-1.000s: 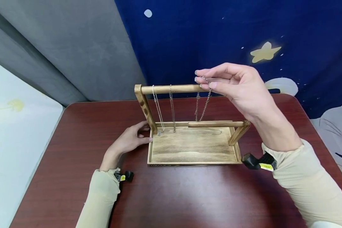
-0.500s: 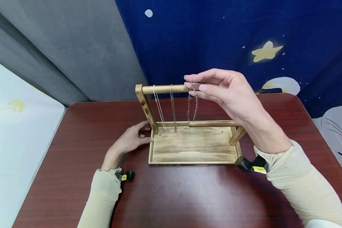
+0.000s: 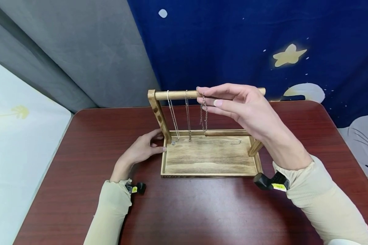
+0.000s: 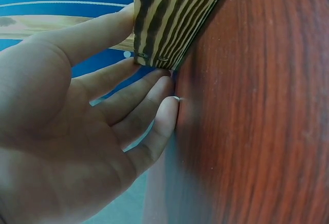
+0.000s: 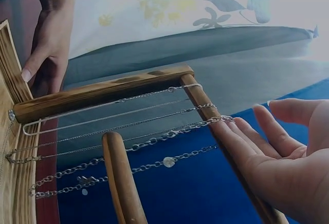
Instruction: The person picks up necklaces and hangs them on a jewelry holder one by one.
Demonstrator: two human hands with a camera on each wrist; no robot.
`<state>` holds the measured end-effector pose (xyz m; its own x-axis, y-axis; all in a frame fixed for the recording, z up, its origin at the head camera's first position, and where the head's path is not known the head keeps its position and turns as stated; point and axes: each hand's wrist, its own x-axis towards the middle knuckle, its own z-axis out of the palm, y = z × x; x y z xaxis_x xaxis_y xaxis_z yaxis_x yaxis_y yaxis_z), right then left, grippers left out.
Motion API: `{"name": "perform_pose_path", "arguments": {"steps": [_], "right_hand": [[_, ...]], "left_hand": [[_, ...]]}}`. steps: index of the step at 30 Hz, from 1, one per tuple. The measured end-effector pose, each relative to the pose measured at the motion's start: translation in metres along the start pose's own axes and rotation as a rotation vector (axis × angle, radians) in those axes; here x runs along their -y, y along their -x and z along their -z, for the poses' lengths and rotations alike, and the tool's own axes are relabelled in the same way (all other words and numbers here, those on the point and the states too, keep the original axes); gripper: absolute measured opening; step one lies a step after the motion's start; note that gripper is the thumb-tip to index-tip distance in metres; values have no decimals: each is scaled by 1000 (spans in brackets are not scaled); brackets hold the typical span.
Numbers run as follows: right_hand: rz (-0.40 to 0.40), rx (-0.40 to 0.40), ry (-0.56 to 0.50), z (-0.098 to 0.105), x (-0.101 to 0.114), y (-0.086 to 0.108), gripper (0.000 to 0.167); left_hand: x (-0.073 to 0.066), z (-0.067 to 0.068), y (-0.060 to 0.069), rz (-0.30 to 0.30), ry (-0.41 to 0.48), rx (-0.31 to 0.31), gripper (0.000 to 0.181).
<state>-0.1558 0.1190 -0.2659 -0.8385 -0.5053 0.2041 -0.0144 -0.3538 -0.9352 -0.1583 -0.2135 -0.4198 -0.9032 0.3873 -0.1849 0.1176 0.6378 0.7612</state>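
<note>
A wooden stand has a tray base (image 3: 211, 174), an upper bar (image 3: 178, 95) and a shorter lower bar (image 3: 227, 133). My left hand (image 3: 141, 148) grips the tray's left end, thumb on one side and fingers on the other (image 4: 77, 116). A white chain (image 3: 173, 114) and a thin chain (image 3: 188, 115) hang from the upper bar. Right of them hangs a thicker link chain (image 3: 205, 117) with small charms. My right hand (image 3: 251, 112) is at the bar, its fingers extended and touching this chain's top; in the right wrist view the hand (image 5: 288, 157) looks relaxed.
Another fine chain (image 3: 220, 142) lies along the tray's back, with a small pendant (image 3: 173, 143) at its left. The stand rests on a dark red table (image 3: 196, 211). Behind it hang a grey curtain (image 3: 95, 51) and a blue curtain (image 3: 217, 44).
My right hand has moved left and slightly down along the upper bar, bringing the link chain closer to the other two; its fingers have loosened. My left hand stays on the tray.
</note>
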Motion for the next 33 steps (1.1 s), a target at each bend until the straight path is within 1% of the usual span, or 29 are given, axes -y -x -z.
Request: {"name": "perform_pose_path", "arguments": {"steps": [7, 15, 19, 22, 26, 28, 33], "right_hand": [[-3, 51, -5, 2, -2, 4, 32], [52, 97, 41, 8, -8, 14, 32], [95, 79, 60, 10, -9, 20, 31], [110, 52, 62, 12, -8, 23, 31], [105, 21, 79, 15, -8, 28, 30], [99, 5, 105, 16, -9, 31, 29], [90, -4, 140, 20, -11, 36, 27]], "left_hand": [[2, 0, 0, 2, 5, -2, 70], [3, -1, 0, 7, 2, -4, 69], [2, 0, 0, 5, -4, -3, 69], [1, 0, -1, 2, -4, -6, 69], [1, 0, -1, 3, -5, -2, 70], [1, 0, -1, 2, -7, -1, 70], [1, -1, -1, -1, -14, -7, 70]]}}
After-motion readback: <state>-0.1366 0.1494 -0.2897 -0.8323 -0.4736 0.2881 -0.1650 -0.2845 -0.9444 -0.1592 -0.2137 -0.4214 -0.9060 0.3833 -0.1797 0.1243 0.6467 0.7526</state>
